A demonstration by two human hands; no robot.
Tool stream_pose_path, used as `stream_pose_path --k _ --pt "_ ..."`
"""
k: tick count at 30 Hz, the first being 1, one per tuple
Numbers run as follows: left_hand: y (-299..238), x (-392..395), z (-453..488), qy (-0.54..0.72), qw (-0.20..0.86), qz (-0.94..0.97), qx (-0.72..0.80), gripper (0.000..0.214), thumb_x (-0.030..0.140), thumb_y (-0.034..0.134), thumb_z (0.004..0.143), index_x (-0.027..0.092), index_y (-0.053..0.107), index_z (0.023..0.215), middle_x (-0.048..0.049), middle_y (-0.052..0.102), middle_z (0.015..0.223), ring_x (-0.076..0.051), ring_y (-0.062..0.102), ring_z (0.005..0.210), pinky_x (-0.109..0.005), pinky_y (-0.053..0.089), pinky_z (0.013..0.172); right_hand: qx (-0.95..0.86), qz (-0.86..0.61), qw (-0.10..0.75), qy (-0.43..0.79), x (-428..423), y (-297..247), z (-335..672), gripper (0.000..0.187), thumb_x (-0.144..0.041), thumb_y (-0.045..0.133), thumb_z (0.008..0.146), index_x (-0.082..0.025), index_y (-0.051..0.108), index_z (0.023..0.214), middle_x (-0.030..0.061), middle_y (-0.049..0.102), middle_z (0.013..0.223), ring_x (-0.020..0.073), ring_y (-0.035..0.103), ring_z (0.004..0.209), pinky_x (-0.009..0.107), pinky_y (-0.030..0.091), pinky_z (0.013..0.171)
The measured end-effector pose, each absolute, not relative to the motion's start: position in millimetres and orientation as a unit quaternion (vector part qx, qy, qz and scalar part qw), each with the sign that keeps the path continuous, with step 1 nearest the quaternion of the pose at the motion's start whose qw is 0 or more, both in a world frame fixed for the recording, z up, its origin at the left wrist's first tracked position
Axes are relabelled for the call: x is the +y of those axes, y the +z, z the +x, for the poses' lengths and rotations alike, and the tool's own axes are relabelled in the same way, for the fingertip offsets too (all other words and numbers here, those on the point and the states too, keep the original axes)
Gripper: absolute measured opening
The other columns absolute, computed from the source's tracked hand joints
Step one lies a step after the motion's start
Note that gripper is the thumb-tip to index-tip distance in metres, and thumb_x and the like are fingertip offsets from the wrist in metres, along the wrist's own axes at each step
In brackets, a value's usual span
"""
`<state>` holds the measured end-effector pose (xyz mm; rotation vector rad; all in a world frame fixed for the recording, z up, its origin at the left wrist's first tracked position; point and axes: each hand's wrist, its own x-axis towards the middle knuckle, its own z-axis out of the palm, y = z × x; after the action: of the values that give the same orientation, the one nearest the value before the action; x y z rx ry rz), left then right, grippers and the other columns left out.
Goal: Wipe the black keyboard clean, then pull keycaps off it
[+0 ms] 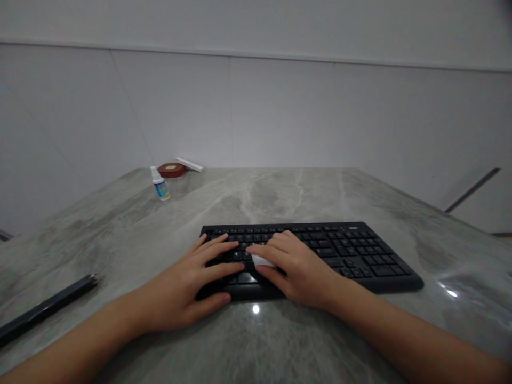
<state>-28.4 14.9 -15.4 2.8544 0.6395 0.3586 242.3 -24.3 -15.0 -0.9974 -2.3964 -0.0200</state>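
A black keyboard (pixel 384 256) lies flat on the table in front of me. My left hand (pixel 200 272) rests over its left end, fingers spread across the keys and the thumb near the front edge. Closed around a small white object (pixel 262 261) is my right hand (pixel 294 264), pressed down on the middle-left keys. Fingers cover most of that white object, so its exact kind does not show. The keys under both hands are partly hidden.
On the grey marbled table (pixel 264 197) a small white spray bottle (pixel 161 186) stands at the back left. Behind it lie a dark red case (pixel 172 170) and a white strip (pixel 190 164). A long black rod-like object (pixel 48 308) lies at the left. A white wall (pixel 280 112) rises behind.
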Motion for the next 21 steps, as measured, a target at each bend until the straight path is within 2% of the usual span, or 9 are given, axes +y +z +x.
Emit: stream_pose_path --k 7,16,21 --pt "-15 15 -28 0.112 0.091 0.965 0.218 0.052 0.030 0.061 0.092 0.036 0.048 0.142 -0.0055 0.035 0.156 -0.036 0.028 0.145 -0.068 0.019 0.114 -0.870 -0.406 0.279 -0.002 -22 -19 243 0.029 -0.021 0.055 0.095 -0.015 0.060 0.123 0.0085 0.068 0.099 0.0225 0.058 0.091 0.039 0.043 0.083" --pt "-17 15 -29 0.129 0.090 0.965 0.210 0.054 0.029 0.062 0.092 0.036 0.046 0.143 -0.0058 0.036 0.156 -0.036 0.029 0.145 -0.065 0.021 0.115 -0.887 -0.350 0.300 0.000 -27 -21 236 0.029 -0.025 0.051 0.098 -0.017 0.059 0.125 0.0061 0.065 0.089 0.0197 0.057 0.085 0.036 0.046 0.080" --pt "-17 16 -28 0.126 0.096 0.964 0.212 0.055 0.029 0.061 0.092 0.036 0.046 0.144 -0.0059 0.036 0.156 -0.036 0.029 0.144 -0.066 0.021 0.115 -0.897 -0.350 0.269 0.002 -30 -14 236 0.026 -0.022 0.049 0.098 -0.016 0.062 0.120 0.0071 0.066 0.089 0.0199 0.057 0.084 0.037 0.044 0.080"
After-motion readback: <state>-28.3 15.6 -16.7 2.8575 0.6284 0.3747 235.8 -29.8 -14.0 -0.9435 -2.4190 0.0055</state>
